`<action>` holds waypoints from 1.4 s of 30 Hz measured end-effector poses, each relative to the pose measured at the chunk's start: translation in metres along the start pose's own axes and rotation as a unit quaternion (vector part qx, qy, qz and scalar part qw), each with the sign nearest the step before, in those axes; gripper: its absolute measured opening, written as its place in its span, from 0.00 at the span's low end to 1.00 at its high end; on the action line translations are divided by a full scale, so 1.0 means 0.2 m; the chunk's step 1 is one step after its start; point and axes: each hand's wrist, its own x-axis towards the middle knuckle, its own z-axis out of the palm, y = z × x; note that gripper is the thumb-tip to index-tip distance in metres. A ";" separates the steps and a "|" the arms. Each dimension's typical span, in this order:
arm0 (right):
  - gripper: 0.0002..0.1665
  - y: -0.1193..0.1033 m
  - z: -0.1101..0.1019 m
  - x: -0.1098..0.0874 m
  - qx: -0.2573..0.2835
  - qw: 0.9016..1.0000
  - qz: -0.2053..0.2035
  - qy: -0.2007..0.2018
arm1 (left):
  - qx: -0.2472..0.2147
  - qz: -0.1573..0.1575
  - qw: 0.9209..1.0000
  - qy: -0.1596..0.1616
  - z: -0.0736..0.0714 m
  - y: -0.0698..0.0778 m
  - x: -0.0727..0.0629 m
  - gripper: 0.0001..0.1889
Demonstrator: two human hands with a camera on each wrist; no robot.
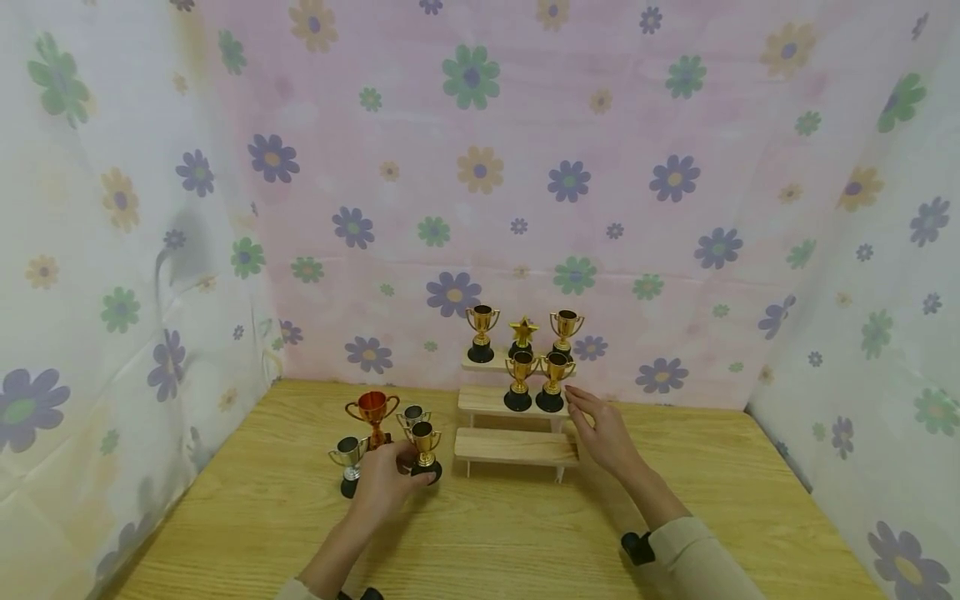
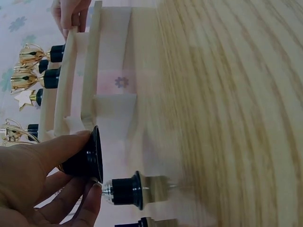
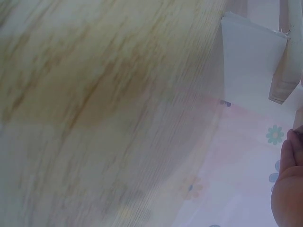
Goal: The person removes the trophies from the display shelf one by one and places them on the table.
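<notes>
My left hand point(image 1: 384, 483) pinches a small gold trophy cup point(image 1: 423, 440) by its black base point(image 2: 85, 163), held upright above the table. Beside it stand a red trophy cup point(image 1: 372, 407), a silver cup point(image 1: 348, 452) and another silver-looking cup point(image 1: 412, 415), partly hidden. My right hand point(image 1: 606, 437), fingers extended, touches the right end of the middle step of a wooden three-step stand point(image 1: 517, 447). Close to those fingertips is a gold cup point(image 1: 556, 367), with a second gold cup point(image 1: 519, 368) to its left on that step.
On the top step stand a gold cup point(image 1: 482, 320), a gold star trophy point(image 1: 522, 332) and another gold cup point(image 1: 566, 325). The wood-grain table point(image 1: 495, 533) is enclosed by flowered cloth point(image 1: 510, 233) at the back and both sides.
</notes>
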 end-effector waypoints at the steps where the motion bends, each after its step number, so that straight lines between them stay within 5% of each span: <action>1: 0.21 0.00 0.00 0.00 0.001 1.000 0.000 0.000 | -0.002 -0.002 1.000 -0.002 0.00 -0.01 0.00 0.14; 23: 0.22 0.02 0.00 0.00 -0.003 1.000 -0.004 -0.005 | 0.024 -0.030 0.999 -0.029 0.04 -0.10 0.00 0.19; 42: 0.21 0.01 0.00 0.00 -0.007 1.000 -0.004 -0.003 | 0.018 -0.013 0.999 -0.024 0.04 -0.10 -0.01 0.20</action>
